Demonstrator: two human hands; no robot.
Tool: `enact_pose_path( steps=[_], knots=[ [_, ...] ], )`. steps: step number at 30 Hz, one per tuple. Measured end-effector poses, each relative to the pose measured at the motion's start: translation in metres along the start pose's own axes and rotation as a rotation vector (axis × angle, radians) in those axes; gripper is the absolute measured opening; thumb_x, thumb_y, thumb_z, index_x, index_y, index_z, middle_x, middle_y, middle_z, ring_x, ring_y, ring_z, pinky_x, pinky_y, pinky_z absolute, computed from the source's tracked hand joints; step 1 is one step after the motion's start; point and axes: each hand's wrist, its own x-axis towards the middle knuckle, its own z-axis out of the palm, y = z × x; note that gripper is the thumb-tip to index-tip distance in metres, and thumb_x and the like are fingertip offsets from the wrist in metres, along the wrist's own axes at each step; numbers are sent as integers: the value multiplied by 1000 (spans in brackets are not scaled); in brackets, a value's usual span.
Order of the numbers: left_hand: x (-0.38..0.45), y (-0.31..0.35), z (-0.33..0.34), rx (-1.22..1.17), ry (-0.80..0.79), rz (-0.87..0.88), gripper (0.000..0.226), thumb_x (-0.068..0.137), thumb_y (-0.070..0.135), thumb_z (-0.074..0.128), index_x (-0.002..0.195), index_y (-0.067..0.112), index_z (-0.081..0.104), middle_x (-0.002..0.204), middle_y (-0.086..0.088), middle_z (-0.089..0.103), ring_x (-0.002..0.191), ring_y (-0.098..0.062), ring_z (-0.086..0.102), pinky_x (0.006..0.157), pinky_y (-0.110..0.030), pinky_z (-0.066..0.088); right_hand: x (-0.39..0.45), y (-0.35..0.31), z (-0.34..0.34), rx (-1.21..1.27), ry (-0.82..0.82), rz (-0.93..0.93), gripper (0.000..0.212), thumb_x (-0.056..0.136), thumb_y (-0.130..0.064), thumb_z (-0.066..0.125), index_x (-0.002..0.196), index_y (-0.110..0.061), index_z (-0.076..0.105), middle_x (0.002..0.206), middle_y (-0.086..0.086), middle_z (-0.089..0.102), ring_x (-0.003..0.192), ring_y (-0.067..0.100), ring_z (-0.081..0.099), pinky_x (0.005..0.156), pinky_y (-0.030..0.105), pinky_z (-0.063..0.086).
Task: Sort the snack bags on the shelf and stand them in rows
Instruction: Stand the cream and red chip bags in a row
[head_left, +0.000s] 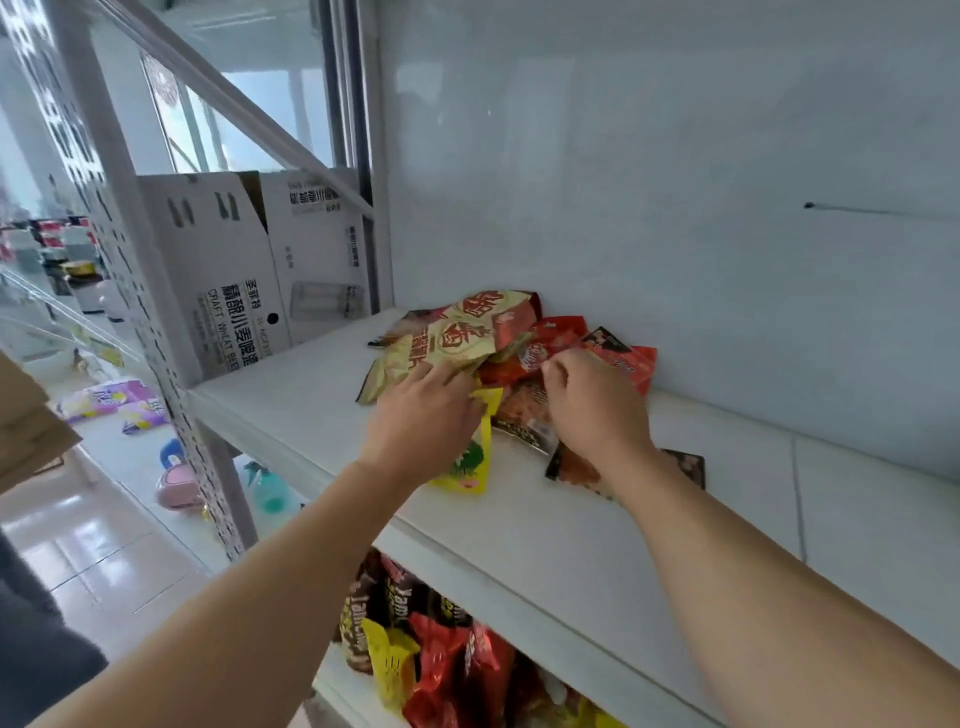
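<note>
A loose heap of snack bags lies flat on the white shelf against the back wall. Gold-and-red bags are on top at the left, red bags at the right. A yellow bag pokes out toward the front, and a dark bag lies under my right wrist. My left hand rests on the lower edge of a gold bag, fingers spread over it. My right hand has its fingers curled into the pile and pinches the edge of a red bag.
Two white cardboard beer boxes stand at the shelf's left end behind a slanted metal brace. More snack bags fill the shelf below. Bags, a pink object and a green spray bottle lie on the floor at left.
</note>
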Motion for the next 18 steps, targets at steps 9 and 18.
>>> enact_pose_path(
  steps=[9, 18],
  knots=[
    [101, -94, 39, -401, -441, -361, 69, 93, 53, 60, 150, 22, 38, 156, -1, 39, 141, -24, 39, 113, -40, 36, 119, 6, 70, 390, 16, 417, 41, 107, -29, 32, 110, 0, 59, 111, 19, 63, 105, 37, 60, 74, 34, 38],
    [143, -139, 79, -537, -841, -313, 88, 79, 65, 68, 152, 31, 33, 140, 6, 55, 115, -15, 58, 90, -22, 43, 175, -7, 105, 299, -230, 495, 47, 105, -38, 38, 68, -14, 51, 67, 2, 51, 76, 24, 53, 68, 31, 36]
  ],
)
